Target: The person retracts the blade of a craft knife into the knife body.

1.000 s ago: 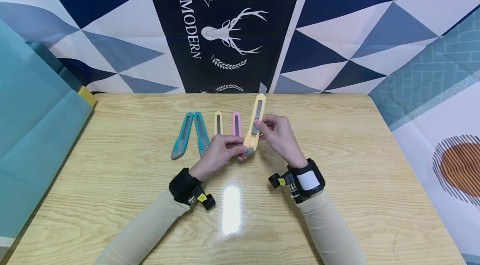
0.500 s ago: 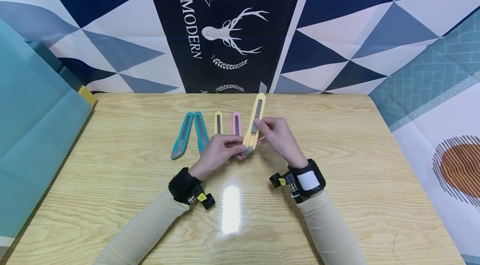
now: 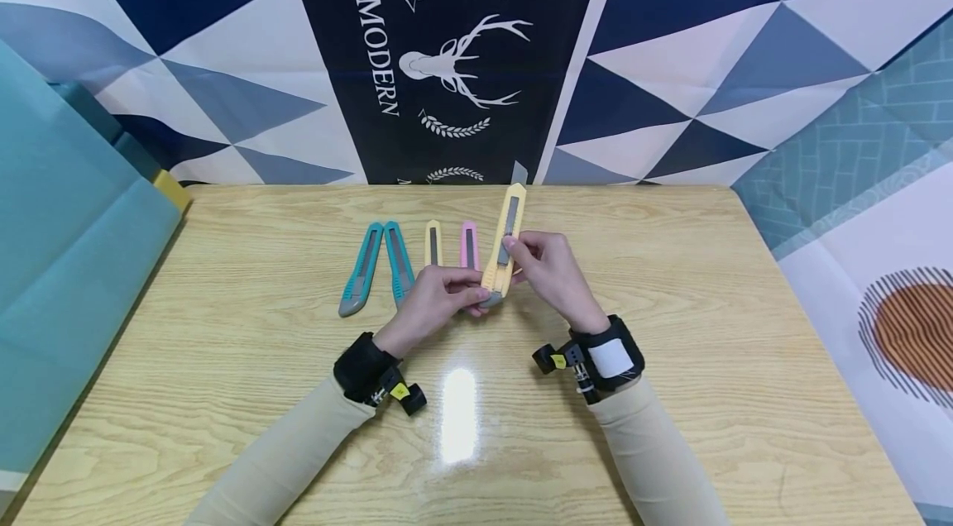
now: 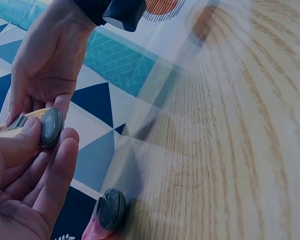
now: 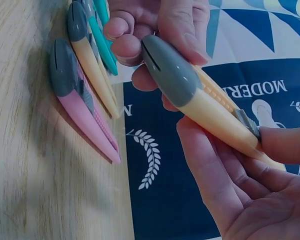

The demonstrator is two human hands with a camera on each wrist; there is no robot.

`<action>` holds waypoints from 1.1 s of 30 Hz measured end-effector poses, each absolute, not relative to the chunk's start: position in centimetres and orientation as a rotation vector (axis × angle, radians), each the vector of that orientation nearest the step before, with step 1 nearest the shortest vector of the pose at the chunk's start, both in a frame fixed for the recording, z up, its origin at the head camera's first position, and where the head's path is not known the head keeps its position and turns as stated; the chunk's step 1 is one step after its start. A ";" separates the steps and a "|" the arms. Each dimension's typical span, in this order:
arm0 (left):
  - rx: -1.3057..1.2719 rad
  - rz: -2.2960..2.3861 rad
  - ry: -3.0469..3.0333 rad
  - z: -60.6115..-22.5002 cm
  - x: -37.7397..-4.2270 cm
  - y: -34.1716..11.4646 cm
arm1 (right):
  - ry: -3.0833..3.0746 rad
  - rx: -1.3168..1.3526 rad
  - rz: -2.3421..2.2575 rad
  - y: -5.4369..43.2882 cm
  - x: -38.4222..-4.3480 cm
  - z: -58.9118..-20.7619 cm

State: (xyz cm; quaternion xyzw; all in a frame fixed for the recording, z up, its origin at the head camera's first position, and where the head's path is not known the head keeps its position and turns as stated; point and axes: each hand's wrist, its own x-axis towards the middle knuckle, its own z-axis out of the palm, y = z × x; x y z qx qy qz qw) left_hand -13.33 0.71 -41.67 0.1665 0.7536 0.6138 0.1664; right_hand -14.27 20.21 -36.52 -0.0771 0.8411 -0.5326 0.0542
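Note:
Both hands hold a yellow utility knife (image 3: 505, 241) with a grey end cap above the table, its blade (image 3: 519, 173) sticking out of the far tip. My left hand (image 3: 435, 298) pinches the knife near the grey cap (image 4: 52, 127). My right hand (image 3: 551, 270) grips the body from the right, the thumb on the grey slider (image 5: 247, 124). Behind the left hand lie a pink utility knife (image 3: 469, 245) and another yellow utility knife (image 3: 433, 243), their near ends hidden in the head view. Two teal utility knives (image 3: 362, 270) lie further left, their far tips close together.
The wooden table (image 3: 707, 303) ends at a patterned cloth backdrop (image 3: 462, 54). A teal covered block (image 3: 74, 245) with a yellow corner piece (image 3: 173, 191) stands along the left edge. Each wrist wears a black strap (image 3: 606, 352) with a small camera.
The held yellow knife and both hands stay almost in place, with only a very slight shift. The knives on the table have not moved.

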 end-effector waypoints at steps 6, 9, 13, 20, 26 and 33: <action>0.477 1.743 2.144 -41.7 -13.3 0.6 | 2.532 -0.242 -1.630 20.2 -14.2 -36.5; 0.465 1.744 2.149 -41.7 -13.3 0.6 | 2.517 -0.263 -1.638 20.1 -14.1 -36.5; 0.452 1.757 2.137 -41.7 -13.4 0.5 | 2.518 -0.280 -1.632 19.9 -14.2 -36.6; 0.462 1.773 2.099 -41.8 -13.5 0.4 | 2.538 -0.267 -1.615 20.0 -14.2 -36.7; 0.448 1.799 2.080 -41.9 -13.6 0.4 | 2.562 -0.269 -1.602 20.2 -14.3 -36.6; 0.424 1.807 2.071 -41.8 -13.7 0.6 | 2.560 -0.284 -1.616 20.4 -14.4 -36.7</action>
